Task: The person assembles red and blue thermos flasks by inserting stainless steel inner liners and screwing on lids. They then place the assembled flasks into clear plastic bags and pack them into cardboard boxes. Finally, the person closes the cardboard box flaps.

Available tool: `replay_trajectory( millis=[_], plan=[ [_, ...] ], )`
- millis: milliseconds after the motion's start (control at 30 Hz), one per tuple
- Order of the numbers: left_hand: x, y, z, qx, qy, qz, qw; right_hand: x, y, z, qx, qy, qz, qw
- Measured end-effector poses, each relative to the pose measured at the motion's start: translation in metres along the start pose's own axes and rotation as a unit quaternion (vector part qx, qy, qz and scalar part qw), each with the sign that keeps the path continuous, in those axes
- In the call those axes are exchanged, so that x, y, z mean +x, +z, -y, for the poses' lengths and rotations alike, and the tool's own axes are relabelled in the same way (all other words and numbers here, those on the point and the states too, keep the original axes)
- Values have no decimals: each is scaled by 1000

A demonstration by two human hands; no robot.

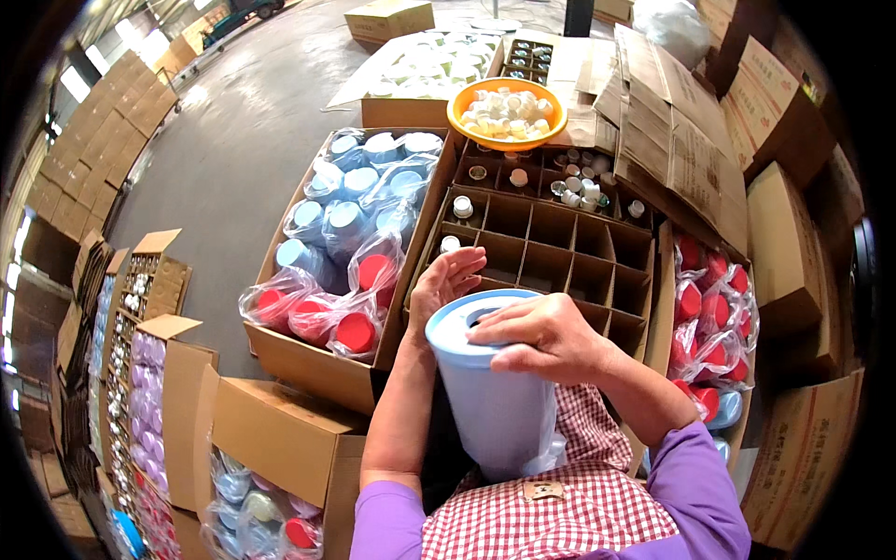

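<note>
At far left, open cartons [140, 308] hold rows of small jars, with bagged purple lids below them. Nearer, a box [271, 439] holds bagged containers. Right of that, a large box [308, 359] is packed with bagged blue and red lids [350, 229]. The left hand [446, 283] is open, fingers spread, touching the far left side of a pale blue jug [490, 401], which stands upright against the person's checked apron [560, 509] at near centre. The right hand [539, 334] lies over the jug's top, fingers curled into its opening, gripping the rim. Beyond it sits a divided carton [560, 252] with a few small white caps, and farther off an orange bowl [464, 107] of caps. At right, a box holds bagged red lids [714, 308].
</note>
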State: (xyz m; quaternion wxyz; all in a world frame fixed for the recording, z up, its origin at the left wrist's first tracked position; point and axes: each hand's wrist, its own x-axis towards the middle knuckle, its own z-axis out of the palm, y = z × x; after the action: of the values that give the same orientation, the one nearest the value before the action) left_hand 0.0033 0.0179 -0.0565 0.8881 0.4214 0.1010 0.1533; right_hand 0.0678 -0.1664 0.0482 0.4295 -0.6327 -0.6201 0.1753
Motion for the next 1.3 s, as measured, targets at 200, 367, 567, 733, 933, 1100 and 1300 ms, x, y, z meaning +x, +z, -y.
replay_trajectory(
  millis=[200,367,567,733,933,1100,1300],
  plan=[
    [-23,-5,-32,2,196,234,952,11,-12,-89,25,-92,-82,992],
    [-26,-53,-51,128,277,-36,952,38,-1,-58,179,-100,-114,972],
    [-89,-4,-90,141,272,83,948,59,14,-130,-161,-57,-57,984],
    [-59,-24,-126,457,278,249,808,68,65,-202,66,180,-151,970],
    [-74,-66,-139,-27,242,-241,940,97,154,-268,-100,100,41,989],
    [-43,-131,-100,79,218,-319,919,93,195,-303,-228,99,178,952],
    [-49,-180,-37,-28,62,-168,983,125,148,-261,-213,35,100,971]
  ],
)
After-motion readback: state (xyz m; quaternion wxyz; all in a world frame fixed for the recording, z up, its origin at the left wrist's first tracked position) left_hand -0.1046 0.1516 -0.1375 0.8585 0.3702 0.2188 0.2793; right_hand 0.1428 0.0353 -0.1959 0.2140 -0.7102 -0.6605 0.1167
